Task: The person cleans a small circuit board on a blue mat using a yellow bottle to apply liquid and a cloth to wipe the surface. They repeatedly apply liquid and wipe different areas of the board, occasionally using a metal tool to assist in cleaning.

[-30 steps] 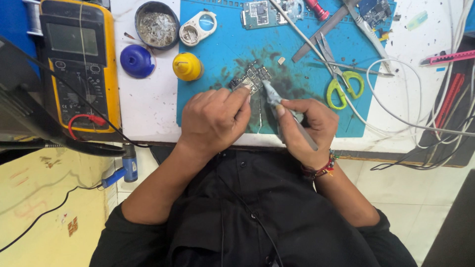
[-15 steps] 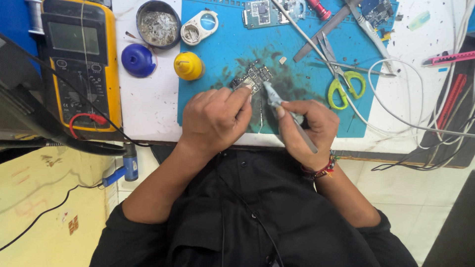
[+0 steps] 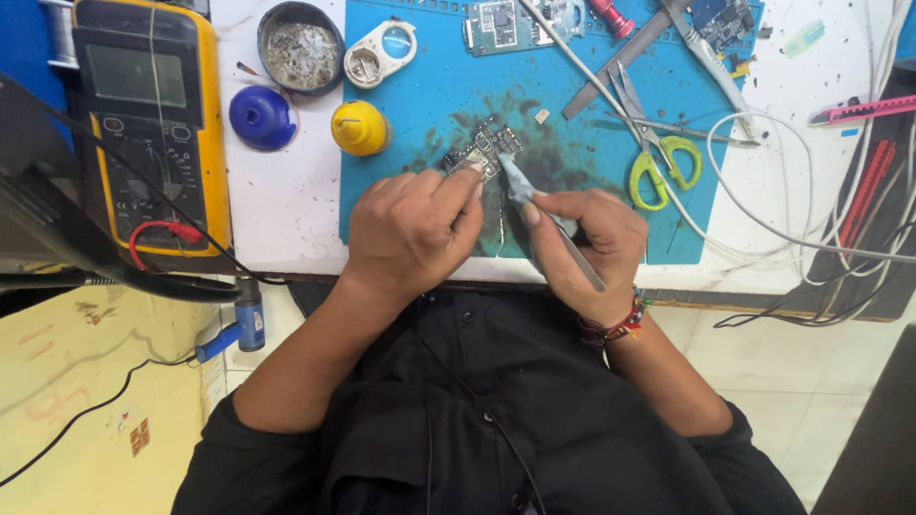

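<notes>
overhead, the left hand [image 3: 410, 234] pins a small circuit board [image 3: 482, 150] on the blue mat [image 3: 420, 105]; the right hand [image 3: 582, 243] grips grey tweezers [image 3: 534, 205] at it. loose fingertip pressure could let the board skid.

The person wears a black shirt [image 3: 477, 420] with a buttoned front placket; small dark buttons run down its middle. Both sleeves are pushed up above the elbows, leaving the forearms bare. A thin dark cord [image 3: 477, 410] lies across the chest. The right wrist carries a bracelet [image 3: 615, 324] of red, dark and multicoloured threads.
</notes>
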